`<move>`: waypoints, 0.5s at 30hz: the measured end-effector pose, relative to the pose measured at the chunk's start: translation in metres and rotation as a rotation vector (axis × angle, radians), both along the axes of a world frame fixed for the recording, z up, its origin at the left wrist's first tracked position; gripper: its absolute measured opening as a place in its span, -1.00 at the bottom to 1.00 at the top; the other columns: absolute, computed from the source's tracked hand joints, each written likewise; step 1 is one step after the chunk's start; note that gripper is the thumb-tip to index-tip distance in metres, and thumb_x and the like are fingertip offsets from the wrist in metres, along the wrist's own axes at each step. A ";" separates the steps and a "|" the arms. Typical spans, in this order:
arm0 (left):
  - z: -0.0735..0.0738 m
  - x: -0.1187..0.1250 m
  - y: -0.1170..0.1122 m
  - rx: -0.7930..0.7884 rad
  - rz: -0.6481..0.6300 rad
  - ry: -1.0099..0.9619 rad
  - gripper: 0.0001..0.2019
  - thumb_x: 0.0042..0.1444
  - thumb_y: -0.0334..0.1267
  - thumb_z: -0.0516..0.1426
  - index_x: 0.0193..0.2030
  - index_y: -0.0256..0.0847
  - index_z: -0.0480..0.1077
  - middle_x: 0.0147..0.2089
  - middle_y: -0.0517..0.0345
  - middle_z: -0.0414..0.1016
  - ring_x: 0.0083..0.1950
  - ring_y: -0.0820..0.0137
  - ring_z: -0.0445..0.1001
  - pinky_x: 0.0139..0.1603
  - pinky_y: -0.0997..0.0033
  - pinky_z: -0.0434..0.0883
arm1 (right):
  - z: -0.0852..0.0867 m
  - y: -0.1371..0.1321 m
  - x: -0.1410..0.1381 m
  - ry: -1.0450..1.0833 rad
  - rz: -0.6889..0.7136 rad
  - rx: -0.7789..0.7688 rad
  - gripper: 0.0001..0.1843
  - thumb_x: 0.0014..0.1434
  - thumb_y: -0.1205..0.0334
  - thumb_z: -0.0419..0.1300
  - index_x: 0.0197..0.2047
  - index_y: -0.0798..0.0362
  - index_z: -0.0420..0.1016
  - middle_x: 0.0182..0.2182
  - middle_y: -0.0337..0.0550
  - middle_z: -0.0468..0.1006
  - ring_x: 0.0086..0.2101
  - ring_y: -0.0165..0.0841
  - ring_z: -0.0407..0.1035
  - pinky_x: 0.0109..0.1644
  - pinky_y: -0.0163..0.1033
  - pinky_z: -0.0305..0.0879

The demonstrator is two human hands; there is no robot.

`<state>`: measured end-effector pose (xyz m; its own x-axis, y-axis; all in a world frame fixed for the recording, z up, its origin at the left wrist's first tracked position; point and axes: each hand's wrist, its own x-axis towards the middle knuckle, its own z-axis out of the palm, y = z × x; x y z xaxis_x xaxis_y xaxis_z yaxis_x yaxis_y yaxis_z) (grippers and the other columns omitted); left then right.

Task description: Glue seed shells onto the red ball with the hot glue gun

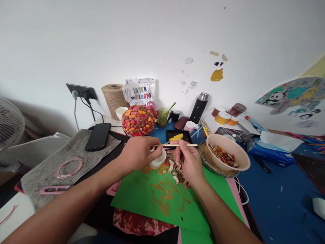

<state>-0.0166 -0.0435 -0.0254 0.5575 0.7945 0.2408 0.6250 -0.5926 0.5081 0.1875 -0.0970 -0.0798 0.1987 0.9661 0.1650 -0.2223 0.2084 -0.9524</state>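
My left hand [139,154] is closed around a small white cup [157,162] that sits at the far edge of a green paper sheet [162,200]. My right hand [189,162] pinches a thin wooden stick [175,145], held level over the cup with its left end above my left hand. Under my right hand lies a pile of painted peanut shells [175,169] on the green sheet. Orange-brown paint smears mark the sheet's middle.
A beige bowl [228,156] of coloured shells stands to the right on a woven plate. Behind are a shell-covered ball [138,120], a black tray with yellow paint [179,136], a black flask [199,107], paint jars, a twine roll and a phone [98,136] on a grey mat.
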 end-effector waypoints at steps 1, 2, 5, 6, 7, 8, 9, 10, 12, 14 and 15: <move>-0.001 0.000 0.001 -0.001 0.000 0.001 -0.63 0.35 -0.02 0.10 -0.35 -0.15 0.59 -0.41 0.19 0.60 -0.42 0.41 0.39 -0.36 0.39 0.14 | -0.001 0.000 0.000 -0.012 -0.001 -0.001 -0.47 0.39 -0.28 0.32 -0.23 0.06 0.72 -0.68 -0.36 0.36 -0.64 -0.43 0.19 -0.53 -0.31 0.15; -0.001 -0.001 0.001 -0.010 -0.001 0.003 -0.63 0.36 -0.02 0.10 -0.34 -0.15 0.60 -0.41 0.18 0.60 -0.42 0.41 0.40 -0.36 0.39 0.15 | -0.002 0.000 0.001 -0.024 -0.001 0.002 -0.48 0.40 -0.27 0.32 -0.22 0.06 0.72 -0.68 -0.36 0.36 -0.64 -0.43 0.19 -0.53 -0.30 0.16; -0.003 -0.001 0.004 -0.049 -0.016 -0.007 -0.63 0.37 -0.01 0.10 -0.32 -0.16 0.61 -0.38 0.18 0.62 -0.39 0.40 0.44 -0.33 0.40 0.19 | -0.002 0.000 0.002 -0.065 -0.001 0.012 -0.49 0.44 -0.25 0.30 -0.21 0.06 0.73 -0.67 -0.36 0.36 -0.63 -0.42 0.20 -0.49 -0.28 0.20; -0.003 -0.002 0.005 -0.059 -0.022 -0.015 -0.63 0.37 -0.02 0.10 -0.31 -0.16 0.61 -0.38 0.18 0.62 -0.38 0.40 0.45 -0.32 0.40 0.20 | -0.002 0.000 0.003 -0.076 -0.002 0.010 -0.48 0.44 -0.26 0.29 -0.20 0.06 0.74 -0.67 -0.36 0.36 -0.62 -0.42 0.21 -0.49 -0.28 0.21; -0.003 -0.001 0.006 -0.067 -0.029 -0.021 -0.63 0.38 -0.02 0.10 -0.31 -0.16 0.61 -0.38 0.18 0.62 -0.38 0.40 0.45 -0.32 0.41 0.21 | -0.002 0.000 0.003 -0.083 -0.003 0.007 -0.48 0.44 -0.26 0.29 -0.17 0.06 0.75 -0.67 -0.36 0.37 -0.62 -0.41 0.21 -0.49 -0.28 0.21; -0.004 -0.001 0.007 -0.073 -0.034 -0.025 -0.63 0.38 -0.03 0.10 -0.31 -0.17 0.61 -0.38 0.18 0.62 -0.38 0.40 0.45 -0.32 0.41 0.21 | -0.001 0.000 0.003 -0.086 -0.003 0.003 -0.47 0.44 -0.27 0.29 -0.15 0.06 0.75 -0.67 -0.36 0.37 -0.62 -0.40 0.21 -0.50 -0.28 0.20; -0.004 -0.001 0.007 -0.078 -0.036 -0.028 -0.63 0.37 -0.03 0.10 -0.31 -0.17 0.61 -0.38 0.18 0.62 -0.38 0.40 0.45 -0.32 0.42 0.22 | -0.001 0.000 0.004 -0.086 -0.004 0.000 -0.46 0.43 -0.28 0.29 -0.13 0.06 0.75 -0.67 -0.36 0.37 -0.62 -0.40 0.21 -0.50 -0.28 0.19; -0.004 -0.001 0.007 -0.083 -0.036 -0.032 -0.64 0.37 -0.03 0.11 -0.31 -0.18 0.61 -0.38 0.18 0.61 -0.39 0.41 0.44 -0.32 0.42 0.22 | -0.001 0.000 0.004 -0.084 -0.007 0.000 -0.46 0.43 -0.28 0.29 -0.13 0.06 0.76 -0.67 -0.36 0.36 -0.62 -0.40 0.21 -0.51 -0.28 0.19; -0.003 -0.002 0.006 -0.100 -0.045 -0.053 -0.64 0.37 -0.03 0.11 -0.30 -0.18 0.61 -0.39 0.18 0.60 -0.39 0.41 0.42 -0.34 0.43 0.22 | -0.001 -0.001 0.004 -0.077 -0.012 0.005 -0.48 0.43 -0.26 0.30 -0.14 0.06 0.75 -0.67 -0.36 0.36 -0.62 -0.40 0.21 -0.49 -0.27 0.19; -0.001 -0.004 0.005 -0.131 -0.070 -0.081 -0.63 0.38 -0.02 0.11 -0.31 -0.19 0.60 -0.40 0.19 0.55 -0.39 0.42 0.39 -0.35 0.45 0.21 | 0.000 -0.002 0.003 -0.066 -0.012 0.011 -0.51 0.44 -0.23 0.31 -0.18 0.06 0.74 -0.67 -0.35 0.37 -0.62 -0.40 0.21 -0.47 -0.27 0.20; 0.000 -0.004 0.004 -0.156 -0.087 -0.094 -0.62 0.38 -0.01 0.11 -0.31 -0.20 0.60 -0.42 0.20 0.52 -0.40 0.42 0.37 -0.36 0.46 0.21 | 0.000 -0.003 0.002 -0.059 -0.007 0.016 -0.51 0.45 -0.22 0.30 -0.19 0.06 0.74 -0.67 -0.35 0.37 -0.62 -0.40 0.21 -0.47 -0.26 0.20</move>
